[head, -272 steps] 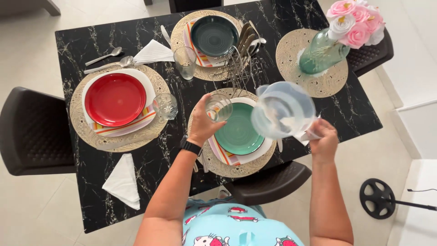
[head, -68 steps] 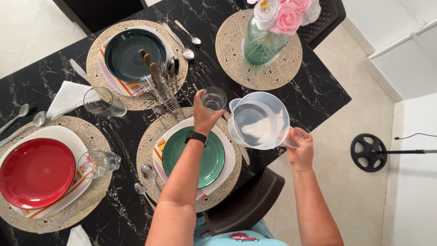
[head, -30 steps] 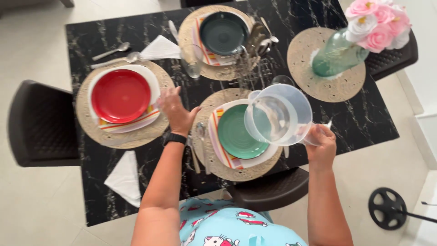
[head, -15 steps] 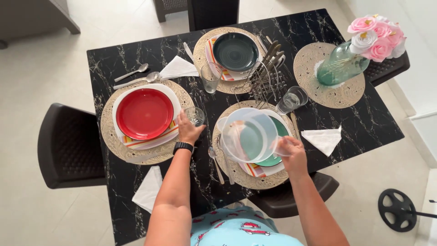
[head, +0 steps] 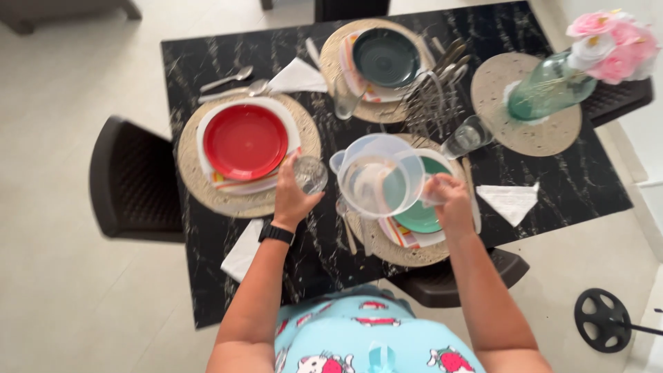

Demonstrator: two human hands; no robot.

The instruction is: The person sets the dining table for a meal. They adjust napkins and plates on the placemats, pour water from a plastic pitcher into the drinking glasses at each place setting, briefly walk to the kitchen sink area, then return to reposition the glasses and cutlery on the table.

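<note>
Above the near edge of the black marbled desk (head: 207, 276), the left hand (head: 290, 200) is wrapped around a small clear glass (head: 310, 174), fingers closed on its side, holding it just off the round woven mat (head: 200, 186) that carries the red plate (head: 245, 141). Just beside it, the right hand (head: 449, 200) is clamped on the handle of a clear plastic jug (head: 376, 176), which is held above the green plate (head: 431, 214) with its spout turned toward the glass. A spoon (head: 343, 221) lies on the desk below the jug, and a white napkin (head: 242, 250) sits near the left wrist, which wears a black watch (head: 276, 233). Farther out stand a second glass (head: 466, 137), a wire cutlery rack (head: 431, 97), a dark plate (head: 385, 56) with a tall glass (head: 345, 100) beside it, another napkin (head: 510, 200), and a green vase of pink flowers (head: 552, 86) on its own mat.
</note>
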